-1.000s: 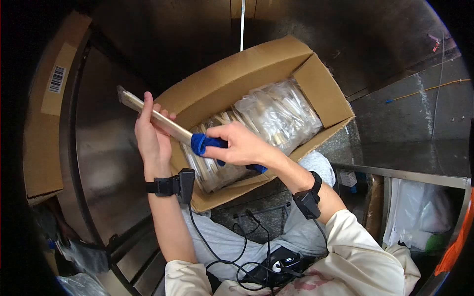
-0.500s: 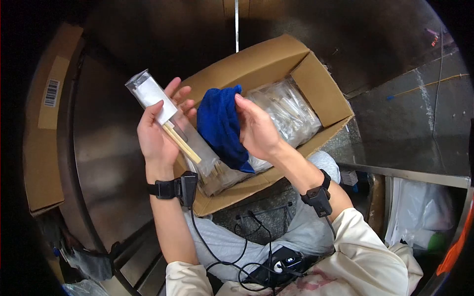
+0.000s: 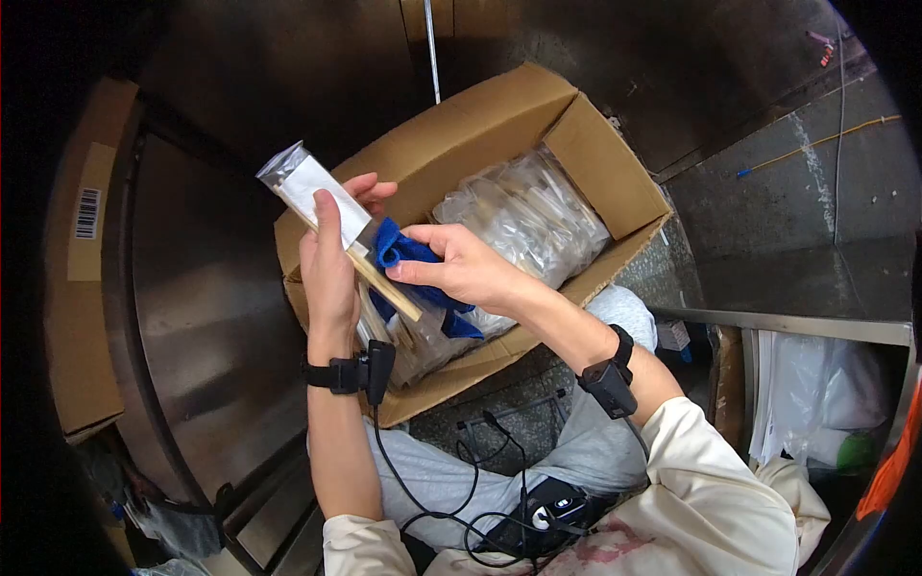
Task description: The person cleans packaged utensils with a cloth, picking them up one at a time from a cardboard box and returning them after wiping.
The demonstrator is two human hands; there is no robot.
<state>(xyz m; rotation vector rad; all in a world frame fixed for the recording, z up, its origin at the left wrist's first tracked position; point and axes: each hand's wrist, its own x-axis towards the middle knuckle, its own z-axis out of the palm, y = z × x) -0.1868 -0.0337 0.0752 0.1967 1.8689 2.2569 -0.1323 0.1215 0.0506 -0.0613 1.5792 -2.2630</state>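
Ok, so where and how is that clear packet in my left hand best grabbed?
Probably pinch the packet across its clear upper end, coming from the upper left of the picture. That end looks flat and juts free beyond the thumb of the left hand, while the right hand and blue cloth crowd the lower part.

Room above packets (image 3: 538, 221), box walls (image 3: 613, 173) around
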